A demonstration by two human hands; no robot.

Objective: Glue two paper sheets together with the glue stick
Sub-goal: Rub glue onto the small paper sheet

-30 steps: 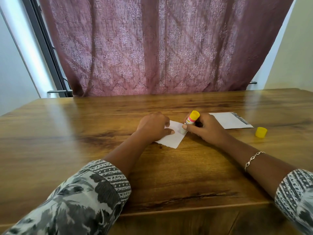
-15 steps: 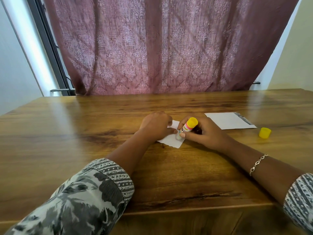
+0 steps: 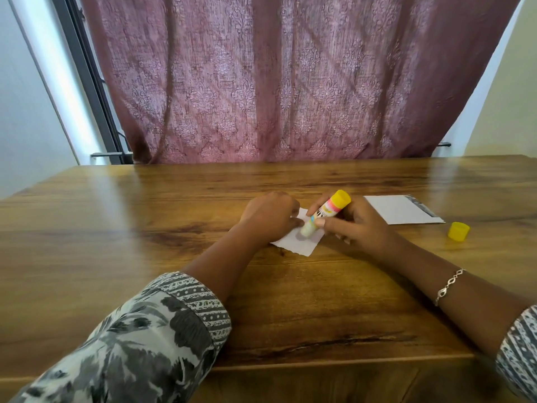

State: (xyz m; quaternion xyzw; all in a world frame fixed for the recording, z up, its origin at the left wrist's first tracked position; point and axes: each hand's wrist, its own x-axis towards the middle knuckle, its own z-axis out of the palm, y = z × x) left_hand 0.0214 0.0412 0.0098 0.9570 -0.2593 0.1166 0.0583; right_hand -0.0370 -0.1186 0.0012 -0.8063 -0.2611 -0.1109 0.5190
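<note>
Head view: the left hand (image 3: 268, 218) presses flat on a small torn paper sheet (image 3: 299, 242) on the wooden table (image 3: 116, 228). The right hand (image 3: 353, 223) pinches the tilted glue stick (image 3: 324, 214), tip on that sheet. A second sheet (image 3: 401, 209) and the yellow cap (image 3: 458, 231) lie to the right

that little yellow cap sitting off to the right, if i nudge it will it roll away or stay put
The yellow cap seems to stand on one flat end on the table, so a light nudge would probably slide it, not roll it. It looks small and hollow, so likely very light and easy to knock over. Tipped onto its round side, it could roll across the smooth wood.
</note>
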